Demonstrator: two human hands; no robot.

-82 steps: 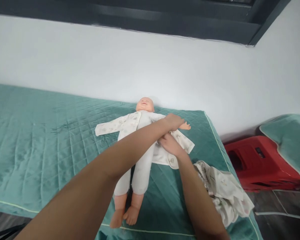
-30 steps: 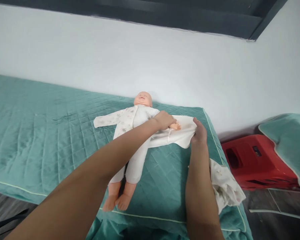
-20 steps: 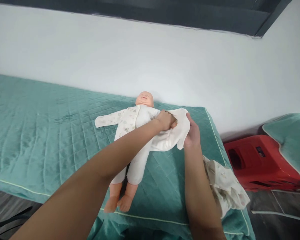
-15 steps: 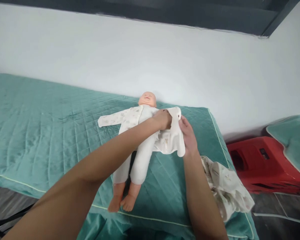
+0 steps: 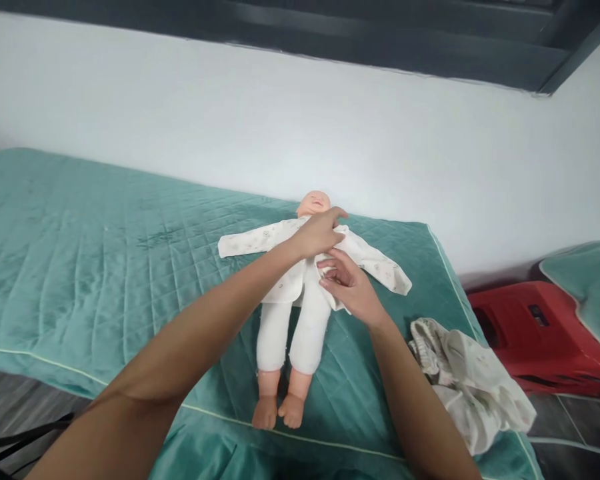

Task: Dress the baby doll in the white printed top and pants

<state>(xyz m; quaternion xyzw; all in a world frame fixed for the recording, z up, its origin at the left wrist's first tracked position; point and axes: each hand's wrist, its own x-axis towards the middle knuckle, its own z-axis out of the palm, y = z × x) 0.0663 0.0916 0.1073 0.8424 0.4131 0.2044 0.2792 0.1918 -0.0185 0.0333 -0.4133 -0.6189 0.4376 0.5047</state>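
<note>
A baby doll [image 5: 314,340] with a white cloth body lies on its back, its head towards the wall and its bare feet towards me. It wears a white patterned baby shirt [image 5: 285,283], unfastened down the front, with both sleeves spread out sideways. My left hand [image 5: 321,233] is over the doll's upper chest by the right-hand shoulder, thumb and forefinger apart. Just below it, my right hand [image 5: 353,287] is at the shirt's right front panel with its fingers bent and separated. Part of the chest and collar is hidden behind my hands.
A green quilted bed cover [image 5: 130,267] lies under the doll. Crumpled white patterned clothing [image 5: 480,380] rests at the bed's right edge. Beyond that edge is a red plastic stool [image 5: 545,340], with a green cushion [image 5: 587,283] beside it. A white wall [image 5: 260,127] rises behind.
The right-hand sleeve, bunched between my hands before, now stretches out along the doll's arm. Both hands have let go and moved in over the chest. The doll lies straighter.
</note>
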